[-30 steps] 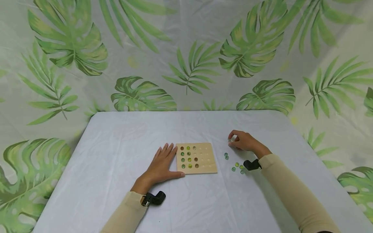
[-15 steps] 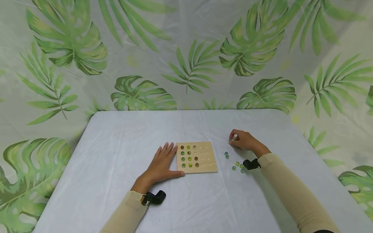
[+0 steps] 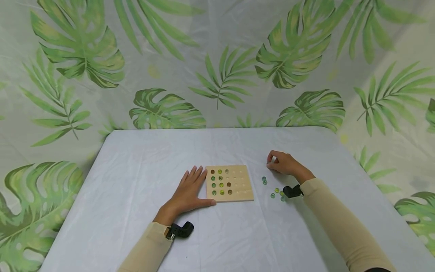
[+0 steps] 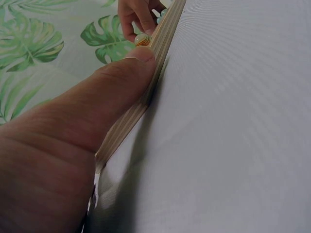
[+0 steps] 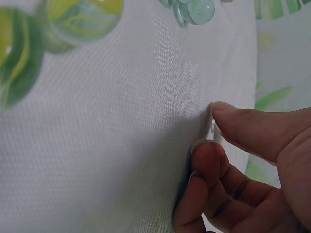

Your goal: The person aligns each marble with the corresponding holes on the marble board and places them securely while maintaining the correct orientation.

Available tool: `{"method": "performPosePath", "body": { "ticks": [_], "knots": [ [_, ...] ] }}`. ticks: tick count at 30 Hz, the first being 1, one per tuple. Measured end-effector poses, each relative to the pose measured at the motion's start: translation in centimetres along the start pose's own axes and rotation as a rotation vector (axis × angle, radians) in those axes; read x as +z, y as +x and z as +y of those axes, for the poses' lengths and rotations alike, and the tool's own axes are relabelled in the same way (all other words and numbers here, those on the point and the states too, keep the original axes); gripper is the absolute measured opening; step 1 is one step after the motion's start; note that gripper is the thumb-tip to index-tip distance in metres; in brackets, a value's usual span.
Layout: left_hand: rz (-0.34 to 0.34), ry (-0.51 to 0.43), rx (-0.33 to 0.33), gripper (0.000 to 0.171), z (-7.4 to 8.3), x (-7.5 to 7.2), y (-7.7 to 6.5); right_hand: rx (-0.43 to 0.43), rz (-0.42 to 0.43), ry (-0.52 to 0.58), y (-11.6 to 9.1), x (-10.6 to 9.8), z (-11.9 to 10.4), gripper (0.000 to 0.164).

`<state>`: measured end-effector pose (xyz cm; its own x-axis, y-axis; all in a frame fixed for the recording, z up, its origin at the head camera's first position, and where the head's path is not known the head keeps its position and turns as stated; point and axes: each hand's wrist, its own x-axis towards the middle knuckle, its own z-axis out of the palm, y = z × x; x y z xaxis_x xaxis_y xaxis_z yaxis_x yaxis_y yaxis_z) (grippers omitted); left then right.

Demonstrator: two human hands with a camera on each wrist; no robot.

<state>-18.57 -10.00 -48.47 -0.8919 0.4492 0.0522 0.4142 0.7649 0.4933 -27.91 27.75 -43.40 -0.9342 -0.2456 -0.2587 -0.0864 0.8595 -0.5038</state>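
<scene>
1. The wooden board (image 3: 249,193) lies flat near the middle of the worktop (image 3: 153,151), between the two hands.
2. The left hand (image 3: 185,194) is spread wide, its thumb well away from its fingers. A fingertip touches the board's left edge, and the thumb rests at the near edge; the left wrist view shows the thumb against that edge.
3. The right hand (image 3: 284,164) is to the right of the board, apart from it. Its grip is narrow: thumb and fingertips pinch a small glassy thing (image 3: 268,163), mostly hidden, so its colour and full shape cannot be told.
4. Eleven seated marbles (image 3: 221,185) sit in the board's hollows. The two leftmost columns have four each, green, yellow-green and brown among them; the third column has three, its second hollow from the far side being bare.
5. To the board's right, two teal marbles (image 3: 264,180) lie side by side on the worktop, on the near side of the right hand.
6. Closer to the person is a loose group: two yellow-green marbles (image 3: 276,190) and two greenish marbles (image 3: 273,195), next to the right wrist camera (image 3: 293,191).
7. Behind the worktop hangs a leaf-print cloth (image 3: 222,88).
</scene>
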Motion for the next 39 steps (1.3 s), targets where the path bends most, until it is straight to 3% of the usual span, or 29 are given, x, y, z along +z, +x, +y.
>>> {"method": "performPosePath", "body": {
  "ticks": [19, 39],
  "knots": [
    [0.01, -0.011, -0.004, 0.112, 0.2, 0.0, -0.1, -0.004, -0.001, 0.014, 0.1, 0.0, -0.6, 0.015],
    [0.017, -0.008, 0.008, 0.112, 0.0, 0.1, 0.0, -0.174, 0.035, -0.003, 0.5, 1.6, -4.4, 0.014]
  ]
}}
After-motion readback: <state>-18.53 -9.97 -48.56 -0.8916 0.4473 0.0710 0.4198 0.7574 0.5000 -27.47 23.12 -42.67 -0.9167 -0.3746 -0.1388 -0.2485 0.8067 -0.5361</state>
